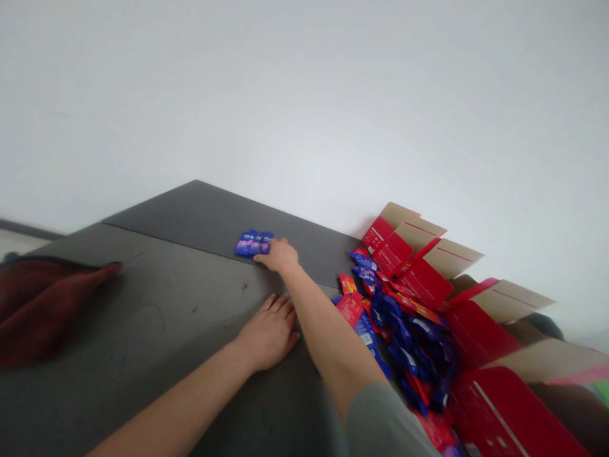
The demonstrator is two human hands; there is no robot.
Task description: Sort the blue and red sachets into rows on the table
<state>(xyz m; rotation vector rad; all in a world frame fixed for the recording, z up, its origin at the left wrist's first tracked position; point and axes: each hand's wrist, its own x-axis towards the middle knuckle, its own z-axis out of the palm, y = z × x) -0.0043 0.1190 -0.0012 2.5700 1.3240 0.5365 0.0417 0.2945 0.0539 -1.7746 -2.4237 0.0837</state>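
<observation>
Three blue-and-purple packets (254, 244) lie side by side, slightly overlapping, on the dark grey table (200, 209). My right hand (280, 255) is at the right-hand packet, its thumb near the lower edge and its fingers curled over the right side; the fingertips are partly hidden. My left hand (269, 333) rests flat on the table nearer to me, fingers stretched out, with nothing in it. A heap of loose blue packets (409, 343) and red packets (351, 308) lies to the right of my right forearm.
Several red cardboard boxes (431, 276) with raised flaps stand in a row along the right, beside the heap. At the left edge hangs or lies a dark reddish cloth (47, 298), blurred. A white wall (295, 108) rises behind the table.
</observation>
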